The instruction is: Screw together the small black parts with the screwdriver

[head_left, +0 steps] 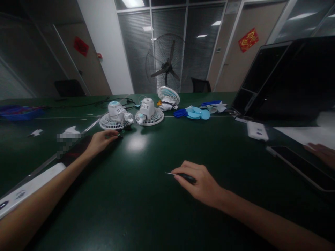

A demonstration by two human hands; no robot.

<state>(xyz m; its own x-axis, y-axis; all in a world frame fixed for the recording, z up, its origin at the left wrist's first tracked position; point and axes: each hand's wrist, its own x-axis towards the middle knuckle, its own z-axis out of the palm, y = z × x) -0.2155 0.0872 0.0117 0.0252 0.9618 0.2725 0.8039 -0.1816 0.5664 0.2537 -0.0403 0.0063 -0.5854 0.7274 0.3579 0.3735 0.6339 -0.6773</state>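
Note:
My right hand [201, 183] rests on the dark green table [146, 195], fingers closed on a small black-handled screwdriver [183, 176] whose thin tip points left. My left hand [101, 141] reaches forward, fingertips pinched on a tiny dark part that I cannot make out, just in front of a white and light-blue small fan [115, 116] lying face down. A second small fan [149, 113] lies beside it, and a third [169, 97] stands tilted behind them.
Light-blue fan blades and blue parts [195, 113] lie further back. A white device [258, 130], a dark tablet [300, 165] and another person's hand [321, 153] are at the right, beneath an open laptop [285, 76]. A white device [28, 190] lies left. A large floor fan [166, 62] stands behind.

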